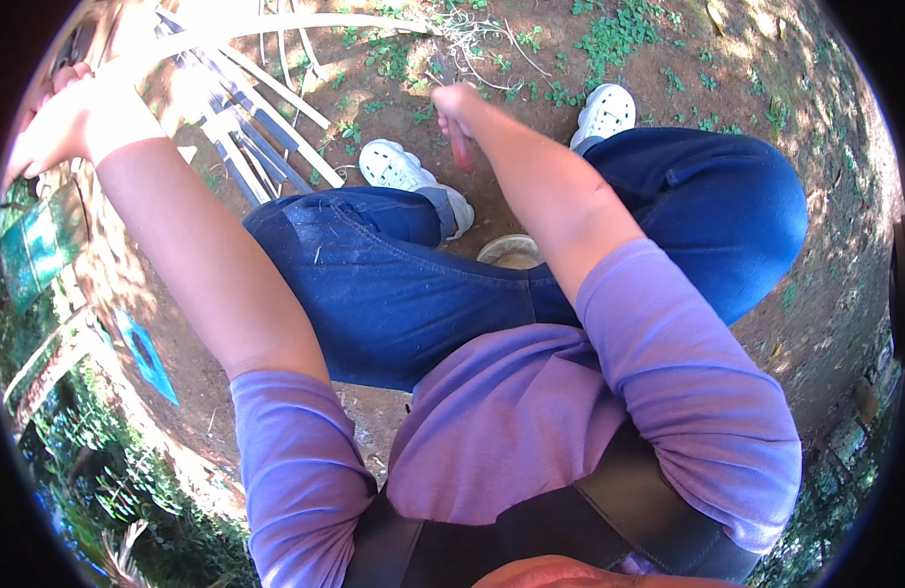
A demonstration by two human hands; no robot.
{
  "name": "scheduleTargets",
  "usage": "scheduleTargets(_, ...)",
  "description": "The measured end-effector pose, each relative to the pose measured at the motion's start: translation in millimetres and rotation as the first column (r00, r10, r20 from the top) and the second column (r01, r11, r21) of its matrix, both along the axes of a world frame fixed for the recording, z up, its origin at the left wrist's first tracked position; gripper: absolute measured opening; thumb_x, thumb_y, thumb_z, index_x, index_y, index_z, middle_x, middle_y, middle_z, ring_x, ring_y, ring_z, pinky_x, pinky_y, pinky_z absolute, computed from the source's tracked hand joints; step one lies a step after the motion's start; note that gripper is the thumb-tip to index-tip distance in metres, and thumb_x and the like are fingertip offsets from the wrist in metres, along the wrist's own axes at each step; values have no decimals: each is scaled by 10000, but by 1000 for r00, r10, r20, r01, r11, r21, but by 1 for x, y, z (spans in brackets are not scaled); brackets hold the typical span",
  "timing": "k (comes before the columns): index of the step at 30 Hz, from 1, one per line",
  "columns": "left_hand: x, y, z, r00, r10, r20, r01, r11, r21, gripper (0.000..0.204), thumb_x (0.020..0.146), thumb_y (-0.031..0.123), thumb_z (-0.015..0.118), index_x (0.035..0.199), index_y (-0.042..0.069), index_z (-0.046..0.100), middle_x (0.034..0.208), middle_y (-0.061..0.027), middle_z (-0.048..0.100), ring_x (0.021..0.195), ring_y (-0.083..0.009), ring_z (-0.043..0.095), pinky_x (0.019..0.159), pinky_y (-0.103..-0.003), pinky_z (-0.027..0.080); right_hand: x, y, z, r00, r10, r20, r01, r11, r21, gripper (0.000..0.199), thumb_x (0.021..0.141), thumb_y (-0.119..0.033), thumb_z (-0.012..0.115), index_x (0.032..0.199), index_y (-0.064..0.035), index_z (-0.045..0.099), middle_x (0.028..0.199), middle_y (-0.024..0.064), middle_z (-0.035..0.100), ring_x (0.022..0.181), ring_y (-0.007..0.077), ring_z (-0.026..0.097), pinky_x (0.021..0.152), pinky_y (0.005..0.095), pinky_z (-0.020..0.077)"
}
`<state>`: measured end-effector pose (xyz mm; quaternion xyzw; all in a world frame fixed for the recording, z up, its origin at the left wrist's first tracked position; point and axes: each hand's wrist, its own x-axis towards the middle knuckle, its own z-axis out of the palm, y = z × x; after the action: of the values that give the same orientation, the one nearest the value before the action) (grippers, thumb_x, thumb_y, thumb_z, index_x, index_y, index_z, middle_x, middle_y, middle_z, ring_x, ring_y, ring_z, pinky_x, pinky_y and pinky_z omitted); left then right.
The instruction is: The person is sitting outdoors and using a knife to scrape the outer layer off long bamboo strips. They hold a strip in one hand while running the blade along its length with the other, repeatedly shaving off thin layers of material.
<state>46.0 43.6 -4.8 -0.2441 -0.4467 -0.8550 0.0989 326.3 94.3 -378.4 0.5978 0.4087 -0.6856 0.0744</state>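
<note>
My right hand (459,106) is closed round a knife with a reddish-brown handle (462,155). Its dark blade points away from me, beside a tangle of thin pale shavings (475,41) on the soil. At the far left my left hand (55,122) is raised in strong sunlight, its fingers curled. A long pale strip (305,20), like split cane or bamboo, bends from this hand across to the shavings near the blade. Glare washes out the strip's end at my left hand.
Several pale and dark strips (266,122) lie in a pile left of my white clogs (399,167). A round bowl-like vessel (511,251) stands between my legs. Blue flat pieces (147,358) lie at the left, and small green weeds (619,34) grow in the soil ahead.
</note>
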Motion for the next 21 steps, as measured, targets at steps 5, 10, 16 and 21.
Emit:
scheduleTargets(5, 0, -13, 0, 996, 63, -62, -69, 992, -105, 564, 919, 640, 123, 685, 143, 251, 564, -21, 273, 460, -168, 248, 441, -321, 235, 15, -11, 25, 971, 137, -197, -121, 989, 89, 298, 879, -229, 591, 917, 64, 633, 680, 125, 629, 531, 200, 605, 486, 367, 517)
scheduleTargets(10, -48, -14, -9, 996, -84, 36, 83, 996, 15, 888, 816, 832, 120, 971, 2, 396, 755, -131, 390, 580, -233, 395, 523, -414, 376, 4, -1, -1, 997, 50, -57, -50, 999, 6, 349, 871, -282, 614, 897, 65, 647, 679, 142, 631, 538, 202, 613, 493, 360, 520)
scheduleTargets(16, -77, -26, -8, 956, -290, 31, 288, 955, 67, 978, 735, 923, 131, 946, 0, 377, 772, -89, 370, 574, -220, 328, 506, -393, 306, 3, -6, 22, 982, 182, -51, -175, 978, 117, 348, 869, -275, 622, 903, 70, 656, 659, 123, 632, 512, 201, 605, 494, 349, 528)
scheduleTargets(21, -29, -15, -3, 987, -155, 31, 152, 985, 83, 613, 916, 649, 40, 829, 89, 274, 670, -120, 302, 543, -213, 250, 505, -373, 276, -9, 1, 36, 988, 123, -97, -115, 990, 79, 340, 878, -257, 628, 973, 68, 662, 686, 119, 636, 532, 187, 608, 495, 352, 537)
